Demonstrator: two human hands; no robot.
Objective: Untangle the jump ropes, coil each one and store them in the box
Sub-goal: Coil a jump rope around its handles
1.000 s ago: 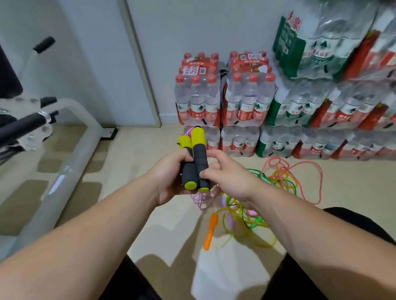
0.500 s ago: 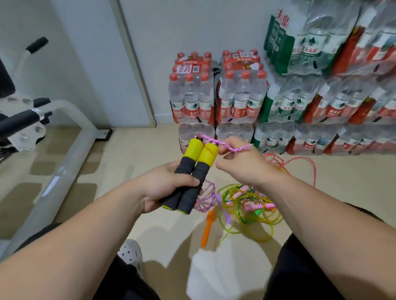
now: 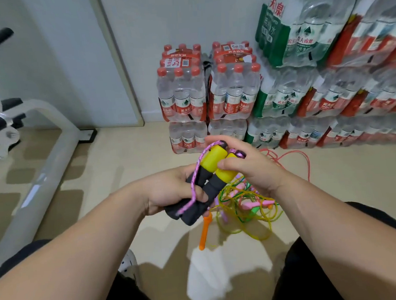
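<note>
My left hand [image 3: 169, 191] grips two black foam handles with yellow tips [image 3: 208, 179], held side by side and tilted up to the right. A pink braided rope [image 3: 195, 180] runs down across the handles and over my left fingers. My right hand [image 3: 247, 167] curls over the yellow tips and pinches the rope's upper end. Below my hands a tangle of yellow, green and pink ropes [image 3: 245, 207] lies on the floor, with an orange handle [image 3: 204, 231] sticking out toward me. A thin red rope [image 3: 296, 157] loops behind it. No box is in view.
Stacked shrink-wrapped packs of water bottles [image 3: 207, 95] line the wall ahead and to the right. A white exercise machine frame [image 3: 43, 165] with black grips stands at the left. My knees in dark trousers frame the beige floor [image 3: 132, 159].
My right hand has carried the pink rope over the yellow tips and down the handles' left side. The handles have tilted further to the right.
</note>
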